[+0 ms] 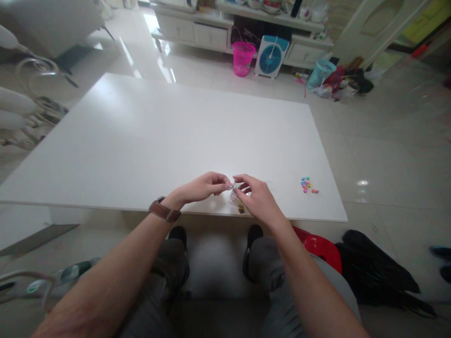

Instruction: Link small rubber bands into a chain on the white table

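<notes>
Near the front edge of the white table (pixel 197 136), my left hand (pixel 207 185) pinches a small shiny ring-like item (pixel 231 186) between thumb and fingertips. My right hand (pixel 254 193) is at the other side of this item, its thumb and fingers curled close to it; whether it grips anything is too small to tell. Below the hands lies a clear plastic bag (pixel 233 198), partly covered by the right hand. A little dark and yellow piece (pixel 241 208) sits beside it at the edge. Several small colourful pieces (pixel 306 184) lie in a group farther right on the table.
A red stool (pixel 322 251) and a black bag or cloth (pixel 380 267) are on the floor at the lower right. Past the table stand a pink basket (pixel 243 58), a blue and white fan (pixel 271 56) and a light blue basket (pixel 320 73) by a white cabinet.
</notes>
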### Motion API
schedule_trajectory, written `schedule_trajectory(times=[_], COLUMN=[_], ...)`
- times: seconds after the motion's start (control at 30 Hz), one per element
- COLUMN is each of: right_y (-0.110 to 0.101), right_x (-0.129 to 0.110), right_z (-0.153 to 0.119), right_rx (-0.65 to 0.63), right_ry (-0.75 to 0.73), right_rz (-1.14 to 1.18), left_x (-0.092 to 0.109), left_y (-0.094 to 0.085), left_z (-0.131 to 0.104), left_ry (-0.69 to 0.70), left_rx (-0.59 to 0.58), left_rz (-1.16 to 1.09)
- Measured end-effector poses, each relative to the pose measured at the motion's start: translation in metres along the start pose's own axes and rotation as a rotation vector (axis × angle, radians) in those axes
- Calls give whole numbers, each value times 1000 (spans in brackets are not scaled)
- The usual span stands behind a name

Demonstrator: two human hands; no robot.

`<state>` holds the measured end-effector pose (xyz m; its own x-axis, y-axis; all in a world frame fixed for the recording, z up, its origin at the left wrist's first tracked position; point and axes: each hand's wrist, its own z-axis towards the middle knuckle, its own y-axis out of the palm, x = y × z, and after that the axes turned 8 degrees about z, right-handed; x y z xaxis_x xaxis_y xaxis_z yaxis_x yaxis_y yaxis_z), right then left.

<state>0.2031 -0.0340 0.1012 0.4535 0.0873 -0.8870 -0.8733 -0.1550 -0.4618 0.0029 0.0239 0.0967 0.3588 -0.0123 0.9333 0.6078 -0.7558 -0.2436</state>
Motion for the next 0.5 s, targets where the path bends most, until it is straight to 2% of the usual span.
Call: schedule_trajectory(times=[0.07, 0.2, 0.33, 0.5], right_y=[0, -4, -6, -2], right_x=[-4, -7, -4, -3], right_z=[1, 2, 4, 2], right_rx=[14, 86, 185, 182], right_ry=[-28, 9, 35, 57], right_rz=[72, 66, 150, 334], left_x=[1, -2, -4, -4], left_y=[0, -1, 1, 11], left_z=[0, 1, 4, 9], left_ry=[-10, -28, -15, 11], left_rx=[-22, -44, 18, 53], left_rz=[-33, -77, -147, -364])
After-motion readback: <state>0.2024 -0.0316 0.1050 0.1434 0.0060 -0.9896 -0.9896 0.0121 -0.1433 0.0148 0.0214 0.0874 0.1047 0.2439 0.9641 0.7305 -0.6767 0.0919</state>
